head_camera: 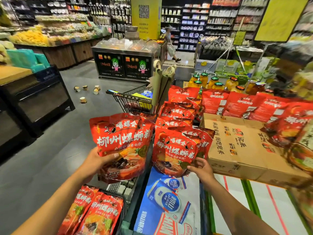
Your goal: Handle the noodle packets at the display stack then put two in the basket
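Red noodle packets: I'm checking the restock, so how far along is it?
Done: rows of red packets stand on the display. In hand: the left hand holds one packet, the right hand grips another. Left: more packets lie in the crate below.

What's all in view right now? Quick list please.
held pouch: one, red, in the left hand's grip
front pouch: one, red, upright at the head of a row, pinched at its lower edge
display pouches: many, red, rows behind and to the right
basket pouches: at least two, red, bottom left
box: one, brown, right of the row
carton: one, blue and white, under the row
jars: several, yellow contents, behind the pouches
cart: one, black wire, centre
cups: five, tan, on the floor
left hand: holds the held pouch
right hand: pinches the front pouch
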